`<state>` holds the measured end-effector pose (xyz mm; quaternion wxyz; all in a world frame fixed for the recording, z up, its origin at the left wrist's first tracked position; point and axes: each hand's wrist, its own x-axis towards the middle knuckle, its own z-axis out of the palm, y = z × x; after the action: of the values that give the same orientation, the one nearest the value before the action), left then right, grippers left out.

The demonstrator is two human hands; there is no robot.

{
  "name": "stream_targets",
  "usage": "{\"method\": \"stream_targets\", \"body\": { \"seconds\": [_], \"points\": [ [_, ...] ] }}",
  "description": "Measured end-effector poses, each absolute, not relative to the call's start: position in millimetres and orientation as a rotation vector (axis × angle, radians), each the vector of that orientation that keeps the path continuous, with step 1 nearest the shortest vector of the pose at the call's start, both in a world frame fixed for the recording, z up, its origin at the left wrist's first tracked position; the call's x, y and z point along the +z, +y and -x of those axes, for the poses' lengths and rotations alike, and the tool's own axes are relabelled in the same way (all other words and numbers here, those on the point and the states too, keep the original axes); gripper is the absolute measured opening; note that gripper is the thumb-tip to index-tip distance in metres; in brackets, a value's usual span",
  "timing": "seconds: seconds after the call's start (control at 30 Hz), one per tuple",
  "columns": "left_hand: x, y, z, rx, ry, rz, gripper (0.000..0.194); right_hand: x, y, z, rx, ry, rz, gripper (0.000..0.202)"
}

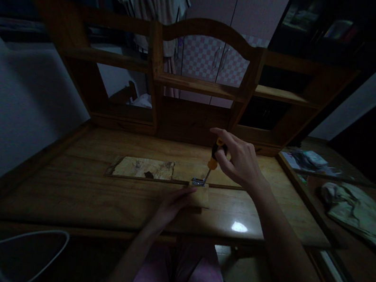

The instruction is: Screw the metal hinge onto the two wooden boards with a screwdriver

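In my right hand [242, 162] is a screwdriver [212, 163] with a yellow and black handle, held nearly upright. Its shaft points down to a small metal fitting [198, 181], perhaps a hinge or latch, on the far edge of a small wooden block [200, 197]. The tip's exact contact is too small to make out. My left hand [173, 201] grips the left side of that block, its fingertips beside the fitting. Behind the block, a long wooden strip [143, 168] with a rough, dark-marked left part lies on the desktop.
The wooden desk [68, 188] has a shelf unit [200, 85] along its back. A white cable [32, 230] loops at the lower left. To the right, a pale cloth [360, 211] and plastic-wrapped items [315, 158] lie on another surface. The room is dim.
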<state>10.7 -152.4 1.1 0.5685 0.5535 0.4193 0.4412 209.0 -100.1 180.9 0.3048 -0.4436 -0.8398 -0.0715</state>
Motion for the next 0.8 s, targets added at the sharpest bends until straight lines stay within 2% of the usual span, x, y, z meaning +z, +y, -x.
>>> {"method": "stream_targets", "body": {
  "seconds": [0.13, 0.37, 0.8],
  "points": [
    [0.5, -152.2, -11.0, 1.027, 1.025, -1.290, 0.037, 177.0, -96.9, -209.3, -0.151, -2.182, 1.125, 0.051],
    [-1.0, -150.7, -11.2, 1.029, 1.020, -1.312, 0.034, 169.1, -89.3, -205.9, -0.230, -2.111, 1.079, 0.029],
    [8.1, -154.2, -11.3, 1.032, 1.002, -1.309, 0.036, 181.7, -103.7, -203.7, -0.250, -2.266, 1.175, 0.037]
  ]
}}
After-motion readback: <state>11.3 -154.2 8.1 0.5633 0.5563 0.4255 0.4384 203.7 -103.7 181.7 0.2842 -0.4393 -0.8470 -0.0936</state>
